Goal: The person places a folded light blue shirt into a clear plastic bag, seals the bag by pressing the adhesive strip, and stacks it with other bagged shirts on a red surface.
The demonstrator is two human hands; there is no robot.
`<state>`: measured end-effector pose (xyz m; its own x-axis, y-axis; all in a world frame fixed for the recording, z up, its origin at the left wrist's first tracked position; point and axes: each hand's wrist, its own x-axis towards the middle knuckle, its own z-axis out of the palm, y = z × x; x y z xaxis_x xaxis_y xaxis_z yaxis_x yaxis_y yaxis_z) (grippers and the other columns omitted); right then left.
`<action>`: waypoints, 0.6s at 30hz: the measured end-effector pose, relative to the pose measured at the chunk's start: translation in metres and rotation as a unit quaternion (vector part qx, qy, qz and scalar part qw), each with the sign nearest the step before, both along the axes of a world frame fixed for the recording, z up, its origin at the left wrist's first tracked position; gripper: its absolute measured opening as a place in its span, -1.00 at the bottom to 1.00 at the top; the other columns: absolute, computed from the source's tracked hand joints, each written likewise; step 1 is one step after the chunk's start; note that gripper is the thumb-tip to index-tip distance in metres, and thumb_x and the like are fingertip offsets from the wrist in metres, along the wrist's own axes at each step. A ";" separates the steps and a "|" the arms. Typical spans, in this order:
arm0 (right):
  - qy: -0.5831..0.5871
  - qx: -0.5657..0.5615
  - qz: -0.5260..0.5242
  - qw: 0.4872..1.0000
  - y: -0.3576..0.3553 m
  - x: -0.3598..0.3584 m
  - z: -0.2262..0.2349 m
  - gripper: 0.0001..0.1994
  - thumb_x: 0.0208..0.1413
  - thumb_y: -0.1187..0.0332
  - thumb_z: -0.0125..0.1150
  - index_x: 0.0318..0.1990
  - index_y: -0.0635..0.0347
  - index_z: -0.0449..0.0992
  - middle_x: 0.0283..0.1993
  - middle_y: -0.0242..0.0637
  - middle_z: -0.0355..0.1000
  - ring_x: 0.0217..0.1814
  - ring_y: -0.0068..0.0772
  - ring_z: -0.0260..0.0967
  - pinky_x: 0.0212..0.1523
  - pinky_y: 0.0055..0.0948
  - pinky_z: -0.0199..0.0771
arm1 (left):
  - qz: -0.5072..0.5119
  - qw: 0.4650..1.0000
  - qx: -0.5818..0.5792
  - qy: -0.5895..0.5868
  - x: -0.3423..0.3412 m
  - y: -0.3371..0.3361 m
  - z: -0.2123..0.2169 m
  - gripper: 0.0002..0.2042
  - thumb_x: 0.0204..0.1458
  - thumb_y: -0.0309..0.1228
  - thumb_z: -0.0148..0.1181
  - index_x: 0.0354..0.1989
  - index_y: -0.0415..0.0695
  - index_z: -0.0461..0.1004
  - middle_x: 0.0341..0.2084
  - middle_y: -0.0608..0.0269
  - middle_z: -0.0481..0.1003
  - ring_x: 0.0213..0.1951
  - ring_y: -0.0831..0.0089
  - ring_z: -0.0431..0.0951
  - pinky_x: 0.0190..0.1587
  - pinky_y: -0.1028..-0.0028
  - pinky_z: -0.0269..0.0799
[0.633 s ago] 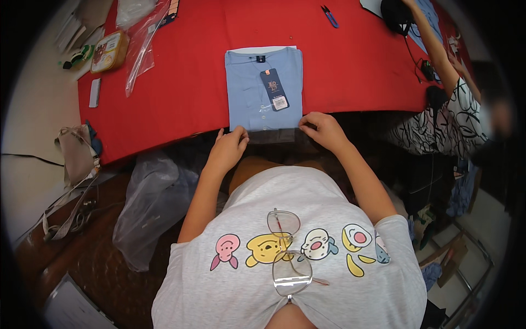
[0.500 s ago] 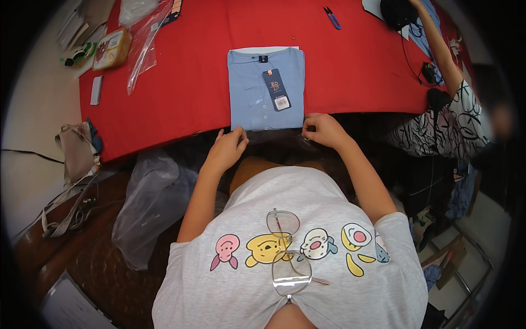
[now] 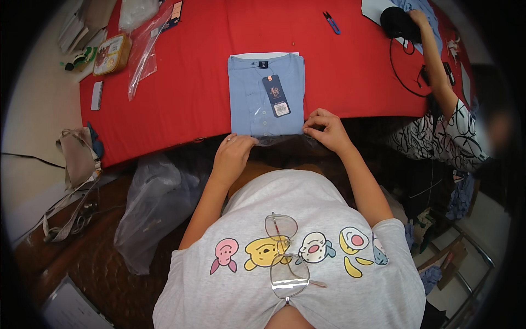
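Note:
A light blue folded shirt (image 3: 249, 96) lies at the near edge of the red-covered table, with a dark hang tag (image 3: 275, 96) on its front. White backing shows at its top edge. Clear plastic (image 3: 274, 140), apparently the open end of a bag around the shirt, sticks out beyond its near edge and glints. At the near left corner, my left hand (image 3: 233, 156) has its fingers closed on the plastic edge. My right hand (image 3: 329, 131) pinches the plastic at the near right corner, thumb and forefinger together. How far the plastic covers the shirt is hard to see.
Thread snips (image 3: 332, 23) lie toward the back. Back left are a yellow-rimmed container (image 3: 111, 54), clear plastic sleeves (image 3: 143, 63) and a small notepad (image 3: 97, 96). A large plastic bag (image 3: 156, 214) hangs below. At right, a co-worker's hand (image 3: 419, 18) holds a black corded object (image 3: 400, 24).
My left hand has turned, its fingers closing at the plastic edge. My right fingers have risen slightly at the corner. The co-worker's arm and black object have shifted. The whole view has moved slightly.

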<state>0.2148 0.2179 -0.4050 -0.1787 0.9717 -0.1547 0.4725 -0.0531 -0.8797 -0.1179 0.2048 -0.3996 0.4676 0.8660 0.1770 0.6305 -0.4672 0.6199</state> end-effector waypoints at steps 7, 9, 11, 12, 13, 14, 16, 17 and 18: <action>-0.079 0.010 0.018 0.997 0.019 -0.025 -0.005 -0.89 0.13 0.50 0.37 -0.19 0.27 0.65 -0.25 -0.22 0.52 -0.23 -0.29 0.54 -0.16 -0.34 0.54 | 0.086 0.995 0.038 0.036 -0.019 0.031 0.005 -0.90 0.20 -0.44 0.33 -0.18 -0.16 0.63 -0.31 0.12 0.66 -0.19 0.11 0.65 0.03 0.17 0.50; -0.083 0.032 0.033 0.995 0.019 -0.024 -0.019 -0.86 0.15 0.53 0.37 -0.14 0.27 0.63 -0.28 -0.25 0.50 -0.26 -0.36 0.50 -0.17 -0.39 0.52 | 0.084 0.996 0.037 0.020 -0.017 0.041 0.012 -0.89 0.20 -0.42 0.34 -0.18 -0.16 0.63 -0.30 0.12 0.65 -0.17 0.11 0.64 0.03 0.19 0.50; -0.088 0.004 0.048 0.995 0.019 -0.026 -0.019 -0.84 0.12 0.51 0.39 -0.14 0.27 0.61 -0.28 -0.23 0.51 -0.26 -0.35 0.51 -0.16 -0.38 0.54 | 0.075 0.996 0.049 0.019 -0.015 0.054 0.016 -0.88 0.19 -0.41 0.35 -0.18 -0.16 0.63 -0.29 0.12 0.65 -0.15 0.12 0.64 0.03 0.19 0.49; -0.091 -0.009 0.056 0.994 0.017 -0.028 -0.017 -0.82 0.11 0.51 0.40 -0.13 0.27 0.61 -0.28 -0.23 0.52 -0.25 -0.34 0.52 -0.15 -0.37 0.55 | 0.066 0.996 0.057 0.024 -0.014 0.062 0.015 -0.88 0.19 -0.41 0.35 -0.17 -0.16 0.63 -0.28 0.12 0.65 -0.15 0.13 0.63 0.03 0.20 0.49; -0.102 -0.045 0.065 0.992 0.017 -0.032 -0.009 -0.77 0.09 0.49 0.43 -0.09 0.25 0.60 -0.25 -0.23 0.53 -0.24 -0.34 0.52 -0.14 -0.38 0.55 | 0.057 0.996 0.064 0.028 -0.014 0.069 0.013 -0.87 0.18 -0.41 0.35 -0.17 -0.16 0.63 -0.28 0.13 0.65 -0.14 0.15 0.63 0.03 0.20 0.49; -0.113 -0.082 0.072 0.988 0.018 -0.036 0.007 -0.71 0.07 0.47 0.47 -0.04 0.22 0.60 -0.22 -0.23 0.53 -0.23 -0.35 0.53 -0.13 -0.38 0.56 | 0.047 0.996 0.071 0.032 -0.014 0.075 0.014 -0.87 0.18 -0.40 0.36 -0.16 -0.15 0.64 -0.27 0.13 0.65 -0.13 0.16 0.63 0.04 0.21 0.48; -0.129 -0.066 0.066 0.987 0.016 -0.046 0.017 -0.58 0.02 0.40 0.52 0.07 0.15 0.58 -0.13 -0.23 0.55 -0.14 -0.29 0.55 -0.11 -0.32 0.57 | 0.026 0.999 -0.003 0.022 -0.010 0.080 0.019 -0.87 0.18 -0.39 0.36 -0.16 -0.14 0.65 -0.27 0.15 0.66 -0.14 0.18 0.62 0.03 0.22 0.48; -0.135 -0.013 0.054 0.989 0.015 -0.050 0.017 -0.50 -0.01 0.35 0.53 0.13 0.11 0.57 -0.07 -0.23 0.56 -0.07 -0.23 0.58 -0.09 -0.25 0.59 | 0.014 0.999 -0.041 0.017 -0.009 0.081 0.021 -0.86 0.17 -0.39 0.36 -0.16 -0.14 0.65 -0.27 0.15 0.66 -0.14 0.19 0.62 0.03 0.22 0.48; -0.140 0.039 0.042 0.988 0.015 -0.055 0.018 -0.43 -0.04 0.30 0.55 0.19 0.07 0.55 0.00 -0.22 0.57 0.00 -0.16 0.61 -0.07 -0.19 0.60 | 0.003 0.999 -0.048 0.018 -0.010 0.082 0.020 -0.87 0.17 -0.39 0.37 -0.17 -0.14 0.66 -0.27 0.16 0.66 -0.16 0.19 0.61 0.02 0.22 0.47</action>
<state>0.1596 0.2330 -0.3873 -0.2193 0.9664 -0.1343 0.6981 0.0593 -0.7135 -0.1276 0.2865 -0.3797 0.4662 0.8813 0.0773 0.6556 -0.4028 0.6387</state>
